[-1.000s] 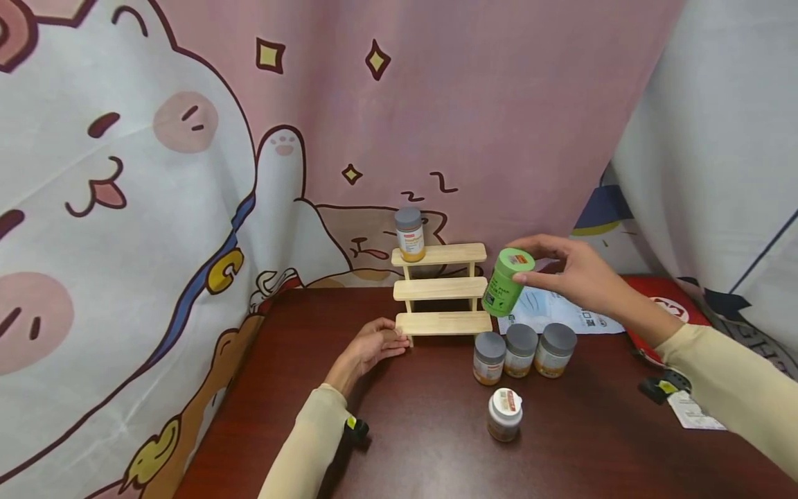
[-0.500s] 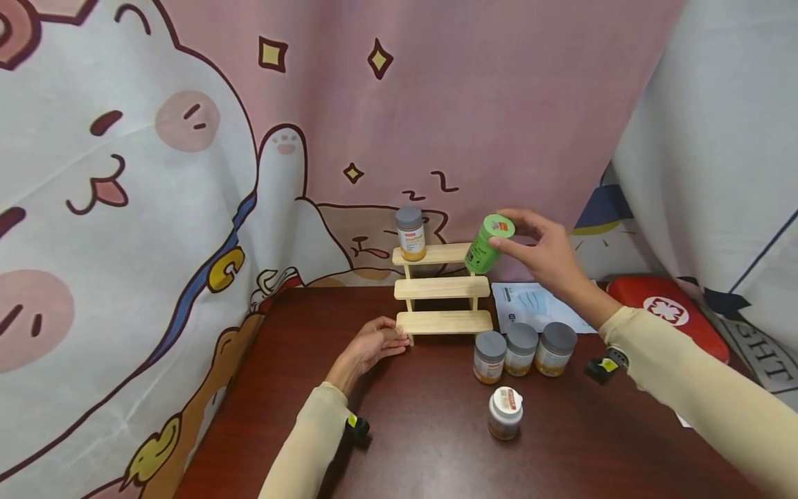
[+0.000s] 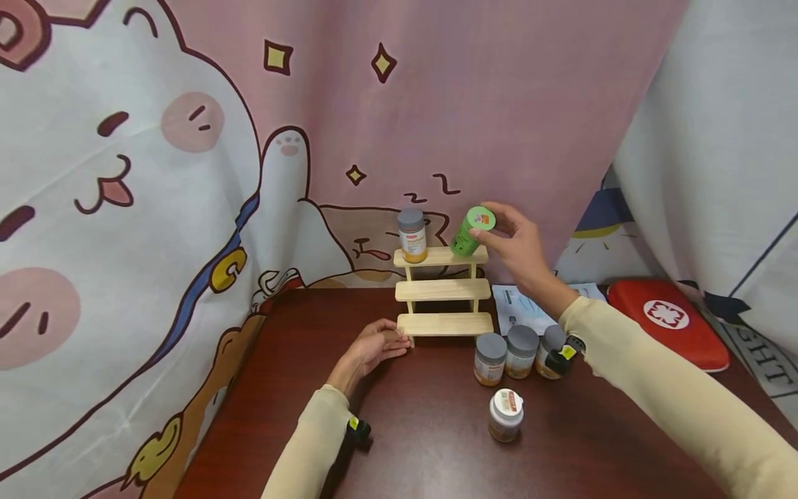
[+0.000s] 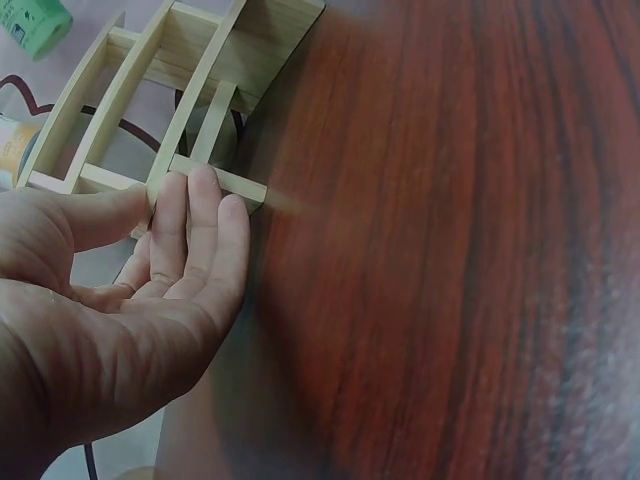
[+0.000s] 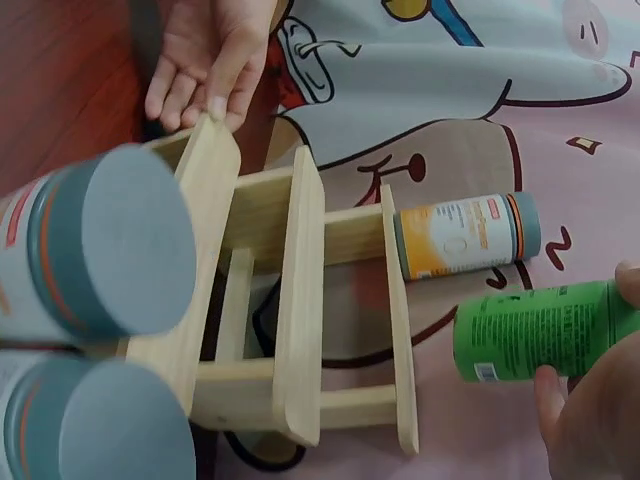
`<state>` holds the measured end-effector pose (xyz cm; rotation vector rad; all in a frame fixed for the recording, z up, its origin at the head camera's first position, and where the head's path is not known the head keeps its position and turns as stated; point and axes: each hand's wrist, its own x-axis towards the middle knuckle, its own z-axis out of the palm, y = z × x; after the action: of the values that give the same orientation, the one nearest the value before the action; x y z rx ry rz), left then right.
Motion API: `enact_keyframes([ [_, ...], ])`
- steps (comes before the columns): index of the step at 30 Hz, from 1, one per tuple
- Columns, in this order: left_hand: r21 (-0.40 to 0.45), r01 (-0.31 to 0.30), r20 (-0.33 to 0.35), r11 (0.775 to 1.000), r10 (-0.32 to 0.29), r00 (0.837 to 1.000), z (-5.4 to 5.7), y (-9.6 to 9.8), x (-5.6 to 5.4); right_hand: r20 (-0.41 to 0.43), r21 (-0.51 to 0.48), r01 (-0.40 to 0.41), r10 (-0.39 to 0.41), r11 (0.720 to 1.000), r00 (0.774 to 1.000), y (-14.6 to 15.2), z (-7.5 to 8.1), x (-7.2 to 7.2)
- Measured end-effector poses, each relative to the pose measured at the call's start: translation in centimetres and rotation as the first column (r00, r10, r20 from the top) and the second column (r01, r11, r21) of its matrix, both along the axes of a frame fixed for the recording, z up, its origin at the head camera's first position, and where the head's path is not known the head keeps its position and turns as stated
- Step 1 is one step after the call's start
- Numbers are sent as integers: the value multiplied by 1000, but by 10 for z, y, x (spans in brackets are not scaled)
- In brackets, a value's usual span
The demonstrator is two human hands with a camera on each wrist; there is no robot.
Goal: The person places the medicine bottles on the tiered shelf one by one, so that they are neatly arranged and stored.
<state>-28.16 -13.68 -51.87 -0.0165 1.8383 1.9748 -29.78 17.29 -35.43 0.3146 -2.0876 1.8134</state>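
Observation:
My right hand (image 3: 522,251) grips a green bottle (image 3: 465,238) round its upper part. The bottle leans over the right end of the top tier of a three-tier wooden rack (image 3: 444,324). In the right wrist view a small gap separates the green bottle (image 5: 530,332) from the tier. My left hand (image 3: 374,348) pinches the left end of the lowest tier, thumb above and fingers beneath; the left wrist view shows this hand (image 4: 150,280) at the rack's corner. On the top tier's left end stands a grey-lidded jar (image 3: 413,241) with a white and orange label.
Three more grey-lidded jars (image 3: 490,360) stand in a row by the rack's front right. Nearer is a white-lidded jar (image 3: 506,416). A pale blue packet (image 3: 512,305) and a red first-aid case (image 3: 667,326) lie on the right. A printed curtain (image 3: 499,104) hangs behind.
My right hand has carried the green bottle left and back, from beside the rack to above its top tier. The left hand has stayed on the lowest tier.

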Motion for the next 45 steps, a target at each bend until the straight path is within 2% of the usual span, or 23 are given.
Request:
enact_keyframes([
  [10,31,-7,-7,999,8,1000,-3,-1,3,103,-42,-21,26,999,994,-25,-11,-17],
  [17,31,-14,-8,999,14,1000,-2,0,3,116,-39,-30,34,999,993,-38,-13,-25],
  [22,30,-15,-4,999,15,1000,0,0,2,129,1,-26,26,1000,991,-40,-10,-30],
  [33,11,-13,5,1000,13,1000,1,-1,5,88,82,-52,45,995,995,-44,-9,-46],
  [40,4,-20,-6,1000,20,1000,0,0,4,11,254,-25,24,967,1000,-42,-9,-55],
  [45,-3,-23,-4,1000,23,1000,1,2,6,6,315,3,-6,949,1000,-41,-6,-56],
])
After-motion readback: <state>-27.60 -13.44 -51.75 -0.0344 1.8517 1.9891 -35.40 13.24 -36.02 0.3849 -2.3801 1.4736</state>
